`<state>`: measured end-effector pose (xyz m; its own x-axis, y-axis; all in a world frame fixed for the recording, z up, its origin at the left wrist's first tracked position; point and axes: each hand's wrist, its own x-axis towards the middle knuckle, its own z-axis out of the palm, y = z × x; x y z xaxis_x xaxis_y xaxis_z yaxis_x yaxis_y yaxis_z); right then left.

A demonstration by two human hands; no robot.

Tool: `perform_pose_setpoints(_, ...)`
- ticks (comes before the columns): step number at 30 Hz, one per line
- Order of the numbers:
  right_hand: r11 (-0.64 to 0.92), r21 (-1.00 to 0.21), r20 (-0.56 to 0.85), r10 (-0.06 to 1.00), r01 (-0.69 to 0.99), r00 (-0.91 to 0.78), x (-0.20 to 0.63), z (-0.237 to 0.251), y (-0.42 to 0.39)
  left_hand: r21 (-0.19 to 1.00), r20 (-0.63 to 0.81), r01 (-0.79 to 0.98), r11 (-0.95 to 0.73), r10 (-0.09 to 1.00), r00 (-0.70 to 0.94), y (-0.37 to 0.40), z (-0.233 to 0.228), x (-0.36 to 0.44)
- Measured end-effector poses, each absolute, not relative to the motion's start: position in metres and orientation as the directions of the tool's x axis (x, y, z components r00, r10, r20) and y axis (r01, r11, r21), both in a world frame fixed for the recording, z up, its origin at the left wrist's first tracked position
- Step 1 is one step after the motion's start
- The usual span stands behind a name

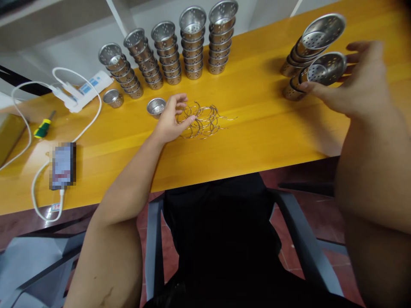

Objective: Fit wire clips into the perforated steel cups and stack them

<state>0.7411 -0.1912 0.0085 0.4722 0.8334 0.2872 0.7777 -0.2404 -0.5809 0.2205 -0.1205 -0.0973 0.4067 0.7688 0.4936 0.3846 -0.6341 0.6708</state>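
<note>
Steel cups with punched holes stand nested at the far right of the yellow table, where your right hand curls thumb and fingers around the nearer stack, gripping it; the farther stack leans just behind. Your left hand is open, thumb apart from the fingers, over the left side of the curved wires. You have one single cup just left of that hand.
</note>
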Motion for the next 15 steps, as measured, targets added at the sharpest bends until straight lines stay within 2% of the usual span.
perform_pose_setpoints(6,-0.067,-0.453,0.616,0.697,0.889,0.366,0.735,0.01,-0.192,0.614,0.545,0.423,-0.667,0.745,0.384,-0.12,-0.086,0.216)
perform_pose_setpoints(10,-0.117,-0.393,0.572,0.745,0.912,0.343,0.757,-0.015,-0.179,0.591,0.559,0.428,-0.684,0.73,0.393,-0.121,-0.087,0.215)
perform_pose_setpoints(12,-0.091,-0.369,0.56,0.773,0.925,0.299,0.779,-0.039,-0.163,0.589,0.553,0.43,-0.685,0.729,0.403,-0.122,-0.089,0.215)
perform_pose_setpoints(15,-0.033,-0.338,0.69,0.671,0.941,0.271,0.807,-0.072,-0.14,0.586,0.542,0.447,-0.676,0.737,0.403,-0.122,-0.084,0.215)
